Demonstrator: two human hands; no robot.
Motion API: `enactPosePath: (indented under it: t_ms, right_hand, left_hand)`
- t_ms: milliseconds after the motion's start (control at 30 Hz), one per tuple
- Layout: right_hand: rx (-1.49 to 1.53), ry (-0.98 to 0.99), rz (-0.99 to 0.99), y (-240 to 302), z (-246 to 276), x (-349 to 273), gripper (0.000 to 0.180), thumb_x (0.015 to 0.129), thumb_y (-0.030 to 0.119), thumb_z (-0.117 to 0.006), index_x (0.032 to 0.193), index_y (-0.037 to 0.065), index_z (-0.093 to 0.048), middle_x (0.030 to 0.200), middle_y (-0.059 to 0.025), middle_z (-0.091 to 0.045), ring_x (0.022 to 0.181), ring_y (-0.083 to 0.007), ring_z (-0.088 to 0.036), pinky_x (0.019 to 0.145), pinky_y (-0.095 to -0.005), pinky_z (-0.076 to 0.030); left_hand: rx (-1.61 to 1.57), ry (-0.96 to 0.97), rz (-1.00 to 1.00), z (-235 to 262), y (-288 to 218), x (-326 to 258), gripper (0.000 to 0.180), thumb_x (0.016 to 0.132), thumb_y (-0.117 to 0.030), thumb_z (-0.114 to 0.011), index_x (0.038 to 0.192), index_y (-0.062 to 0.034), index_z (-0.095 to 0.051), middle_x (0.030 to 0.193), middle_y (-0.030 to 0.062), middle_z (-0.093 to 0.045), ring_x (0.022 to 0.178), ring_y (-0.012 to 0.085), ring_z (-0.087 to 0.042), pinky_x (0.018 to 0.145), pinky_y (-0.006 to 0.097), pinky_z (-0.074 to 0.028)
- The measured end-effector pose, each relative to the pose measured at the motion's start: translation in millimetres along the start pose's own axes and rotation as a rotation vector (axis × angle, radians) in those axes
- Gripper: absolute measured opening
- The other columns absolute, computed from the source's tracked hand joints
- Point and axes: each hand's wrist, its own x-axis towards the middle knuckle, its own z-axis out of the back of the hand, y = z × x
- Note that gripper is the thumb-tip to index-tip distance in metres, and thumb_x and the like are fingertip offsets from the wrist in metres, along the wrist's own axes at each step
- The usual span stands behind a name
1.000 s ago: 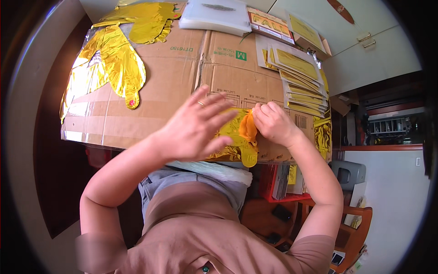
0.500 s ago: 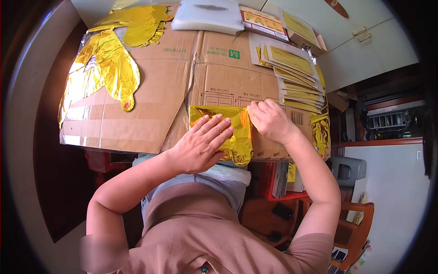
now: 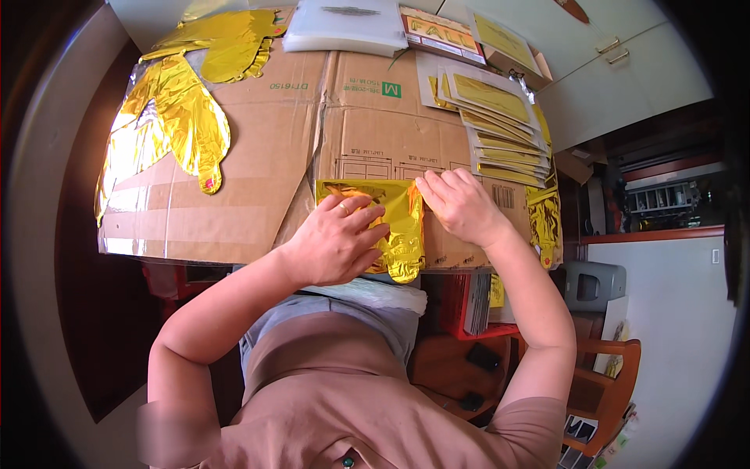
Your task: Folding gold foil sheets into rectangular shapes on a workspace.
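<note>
A gold foil balloon (image 3: 402,227), flat and partly folded, lies at the cardboard's front edge with its rounded lower end hanging toward me. My left hand (image 3: 332,238) rests over its left part, the fingers apart and slightly bent, with a ring on one of them. At the foil's upper right edge, my right hand (image 3: 461,205) is closed in a pinch on the balloon. The right fingertips partly hide the edge they grip. All of this lies on a flattened cardboard box (image 3: 273,141) covering the table.
Loose gold foil balloons (image 3: 187,117) lie at the far left. Clear plastic sleeves (image 3: 344,31) are stacked at the back. Flat packs of gold foil (image 3: 496,102) pile up at the right. Below the right edge stands a red crate (image 3: 461,305), near a wooden chair (image 3: 613,391).
My left fingers have lifted and bent from lying flat on the foil. The right hand keeps its pinch. The whole view has shifted slightly.
</note>
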Motion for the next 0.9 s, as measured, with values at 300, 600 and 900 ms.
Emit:
enactPosePath:
  t_ms: [300, 600, 900]
  right_hand:
    - [0.006, 0.031, -0.009, 0.3, -0.9, -2.1, 0.035, 0.087, 0.011, -0.059, 0.118, -0.004, -0.066, 0.112, -0.0149, -0.067, 0.093, -0.0246, -0.062, 0.085, -0.0367, -0.05]
    - [0.026, 0.052, -0.042, 0.9, -1.0, -5.2, 0.038, 0.088, 0.011, -0.057, 0.122, -0.004, -0.065, 0.115, -0.0147, -0.066, 0.096, -0.0233, -0.062, 0.087, -0.0362, -0.05]
    - [0.109, 0.05, -0.098, 2.4, -3.8, -6.8, 0.04, 0.087, 0.01, -0.058, 0.125, -0.001, -0.065, 0.118, -0.0135, -0.065, 0.096, -0.0243, -0.061, 0.088, -0.0381, -0.05]
  left_hand:
    - [-0.18, 0.109, 0.024, 17.6, 17.9, 32.6, 0.035, 0.099, -0.033, -0.06, 0.119, -0.0055, -0.068, 0.119, 0.0169, -0.061, 0.13, 0.0381, -0.051, 0.119, 0.056, -0.029]
    - [0.017, 0.079, 0.06, -19.4, 12.0, 24.2, 0.072, 0.1, -0.047, -0.053, 0.151, 0.0023, -0.039, 0.158, 0.0234, -0.036, 0.15, 0.0373, -0.03, 0.124, 0.051, -0.02]
    - [0.128, 0.213, 0.037, 3.0, 21.2, -17.5, 0.087, 0.101, -0.064, -0.037, 0.155, 0.0044, -0.028, 0.164, 0.025, -0.024, 0.154, 0.0364, -0.021, 0.126, 0.049, -0.014]
